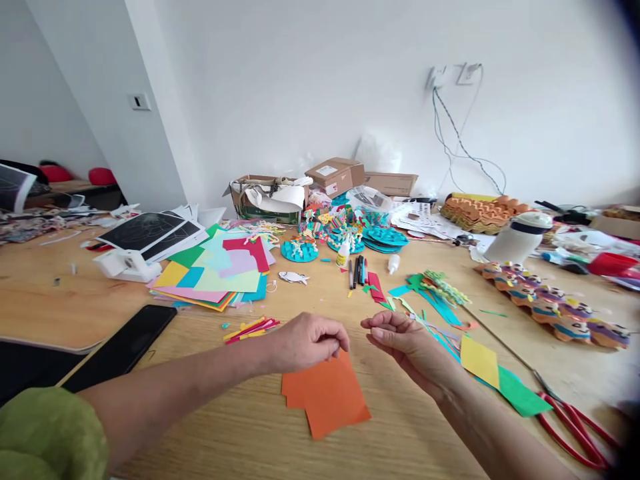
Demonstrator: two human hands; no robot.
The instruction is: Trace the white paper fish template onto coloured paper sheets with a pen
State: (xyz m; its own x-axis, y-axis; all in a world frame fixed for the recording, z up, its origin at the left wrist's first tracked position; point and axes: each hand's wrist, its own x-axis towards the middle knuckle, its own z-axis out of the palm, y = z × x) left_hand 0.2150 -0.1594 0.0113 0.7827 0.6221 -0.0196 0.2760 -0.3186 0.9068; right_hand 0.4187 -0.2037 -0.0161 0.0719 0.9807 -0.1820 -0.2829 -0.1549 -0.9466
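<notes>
Head view: orange paper lay at lower centre of the frame, the left hand over its top edge with fingers curled; could not tell whether it pinched anything. Right hand, just right of centre, had thumb and fingers drawn together, any grip indiscernible. Strips lay left of centre, scissors at lower right.

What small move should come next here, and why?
I'd suggest settling the left hand on the notched orange paper sheet to steady it, since the sheet lies on the brown wooden table with its far edge partly hidden by that hand. I cannot tell whether the right hand holds anything.
</notes>
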